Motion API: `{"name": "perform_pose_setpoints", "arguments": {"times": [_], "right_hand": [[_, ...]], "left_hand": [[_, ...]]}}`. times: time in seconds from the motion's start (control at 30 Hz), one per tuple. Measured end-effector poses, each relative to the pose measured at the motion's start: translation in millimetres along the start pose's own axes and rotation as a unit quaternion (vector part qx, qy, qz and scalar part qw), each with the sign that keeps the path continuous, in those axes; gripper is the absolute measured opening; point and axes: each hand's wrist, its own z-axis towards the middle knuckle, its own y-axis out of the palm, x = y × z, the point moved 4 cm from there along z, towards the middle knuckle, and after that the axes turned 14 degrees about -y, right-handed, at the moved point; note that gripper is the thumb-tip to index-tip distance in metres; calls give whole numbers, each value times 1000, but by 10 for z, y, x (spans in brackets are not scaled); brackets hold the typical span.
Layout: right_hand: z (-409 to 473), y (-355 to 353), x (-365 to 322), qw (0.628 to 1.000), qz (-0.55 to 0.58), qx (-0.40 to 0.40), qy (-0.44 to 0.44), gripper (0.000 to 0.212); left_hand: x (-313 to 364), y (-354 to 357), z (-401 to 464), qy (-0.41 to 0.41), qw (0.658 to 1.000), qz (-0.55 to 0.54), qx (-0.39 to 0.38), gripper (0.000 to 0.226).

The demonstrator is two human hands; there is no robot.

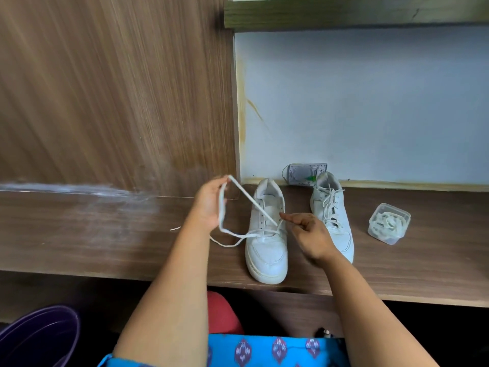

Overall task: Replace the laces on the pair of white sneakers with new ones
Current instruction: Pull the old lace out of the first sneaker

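Observation:
Two white sneakers stand on the brown wooden desk [105, 234], toes toward me. The left sneaker [267, 250] has a white lace [248, 200] threaded only through its lowest eyelets. My left hand [209, 205] pinches this lace, raised to the left of the shoe, so it runs taut down to an eyelet. A loop of the same lace hangs below that hand. My right hand [307, 231] hovers over the shoe's right side, forefinger pointing at the eyelets and the other fingers curled; whether it pinches the lace I cannot tell. The right sneaker [333, 207] is fully laced.
A small clear plastic box [389, 223] holding coiled white laces sits to the right of the shoes. A grey packet [304, 173] leans against the pale back wall. A wooden panel rises behind the desk on the left. A purple bucket [39, 335] stands at lower left.

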Motion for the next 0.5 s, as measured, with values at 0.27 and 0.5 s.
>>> {"name": "perform_pose_setpoints", "arguments": {"times": [0.27,0.5], "right_hand": [[47,31,73,1000,18,-4,15,31],[11,50,130,999,19,-17,32,37]], "left_hand": [[-470,381,114,218,674,705,36,21],[-596,421,208,186,682,707,21,13]]}}
